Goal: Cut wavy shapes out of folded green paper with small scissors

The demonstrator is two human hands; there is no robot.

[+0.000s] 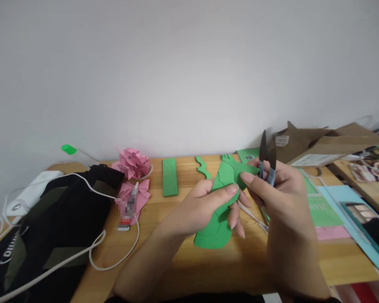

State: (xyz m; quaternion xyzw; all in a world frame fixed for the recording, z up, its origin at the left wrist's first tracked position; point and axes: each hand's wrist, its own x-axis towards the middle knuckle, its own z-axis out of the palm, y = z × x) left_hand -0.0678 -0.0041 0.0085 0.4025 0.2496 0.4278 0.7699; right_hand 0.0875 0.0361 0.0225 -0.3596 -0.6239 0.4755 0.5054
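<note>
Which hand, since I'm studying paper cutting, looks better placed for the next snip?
Likely the right hand: it holds the scissors, blades pointing up, and touches the green paper, which the left hand is gripping.

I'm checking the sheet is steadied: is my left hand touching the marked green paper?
Touching: the head view shows the left hand with its thumb across the marked green paper.

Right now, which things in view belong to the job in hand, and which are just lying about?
In the job:
- marked green sheet, held in both hands
- scissors, in the right hand
- wavy green strip, probably an offcut

Apparently lying about:
- pink paper flower
- tube
- cardboard box
- black fabric item
</note>
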